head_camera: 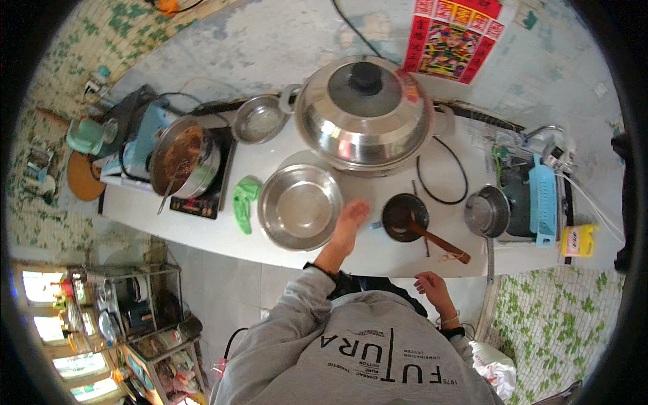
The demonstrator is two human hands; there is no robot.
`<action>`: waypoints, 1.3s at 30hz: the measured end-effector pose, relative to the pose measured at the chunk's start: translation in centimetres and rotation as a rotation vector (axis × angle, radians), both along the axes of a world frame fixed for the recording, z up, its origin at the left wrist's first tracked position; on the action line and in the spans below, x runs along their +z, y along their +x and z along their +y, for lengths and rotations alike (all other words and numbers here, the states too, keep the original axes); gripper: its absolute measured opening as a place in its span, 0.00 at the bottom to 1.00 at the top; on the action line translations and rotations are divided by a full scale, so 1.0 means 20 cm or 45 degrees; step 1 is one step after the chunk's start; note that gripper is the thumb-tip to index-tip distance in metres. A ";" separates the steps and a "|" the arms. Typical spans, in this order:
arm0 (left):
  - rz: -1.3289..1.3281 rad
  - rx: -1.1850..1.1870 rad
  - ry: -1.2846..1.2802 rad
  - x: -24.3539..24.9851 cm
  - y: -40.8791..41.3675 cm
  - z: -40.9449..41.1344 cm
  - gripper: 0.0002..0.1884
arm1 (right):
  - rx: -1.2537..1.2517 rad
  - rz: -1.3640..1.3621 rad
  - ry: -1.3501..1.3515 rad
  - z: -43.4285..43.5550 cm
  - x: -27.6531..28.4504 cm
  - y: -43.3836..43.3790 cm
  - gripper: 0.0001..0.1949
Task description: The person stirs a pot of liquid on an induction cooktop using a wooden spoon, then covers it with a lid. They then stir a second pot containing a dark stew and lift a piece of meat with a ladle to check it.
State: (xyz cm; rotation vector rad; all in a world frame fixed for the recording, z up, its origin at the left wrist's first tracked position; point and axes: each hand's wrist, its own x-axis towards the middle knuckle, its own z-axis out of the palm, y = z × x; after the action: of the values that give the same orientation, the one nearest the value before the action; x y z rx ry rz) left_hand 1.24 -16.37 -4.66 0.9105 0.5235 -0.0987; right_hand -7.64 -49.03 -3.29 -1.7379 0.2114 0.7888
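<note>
My left hand (350, 223) reaches over the counter, fingers stretched forward, beside the right rim of a wide stainless steel basin (304, 207). Nothing shows in its grasp; whether it touches the rim is unclear. Loosely bent, my right hand (434, 291) hangs at the counter's front edge and holds nothing visible. Between and beyond the hands stands a dark bowl-like vessel (392, 217) with a brown wooden-handled utensil (445, 245) resting in it. A large lidded steel pot (364, 121) stands behind the basin. Left of the basin lies a crumpled green cloth or bag (245, 202).
A pan of brown food (185, 152) with a spoon sits on an induction cooker (195, 205) at left. A small steel bowl (259, 119) stands behind. On the right, a saucepan (487, 210) overhangs the sink's (519, 202) edge, handle past the counter. A blue basket (543, 202) spans the sink.
</note>
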 end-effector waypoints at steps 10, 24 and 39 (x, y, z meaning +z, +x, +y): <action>0.421 0.212 0.128 0.04 -1.13 0.55 0.14 | 0.567 -0.145 0.056 0.70 0.10 0.23 0.19; 0.530 0.816 0.120 -0.10 -2.28 1.49 0.14 | 1.142 0.006 0.155 2.14 0.11 -0.34 0.16; 0.498 1.426 -0.155 -0.28 -2.71 1.82 0.12 | 0.859 -1.672 -0.008 3.51 0.36 -0.08 0.29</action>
State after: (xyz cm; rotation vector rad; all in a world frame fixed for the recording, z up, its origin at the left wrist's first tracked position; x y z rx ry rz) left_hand -52.89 20.07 -10.30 0.3751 1.3097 0.7131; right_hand -9.32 21.17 3.90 -1.9972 -1.2902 -0.0477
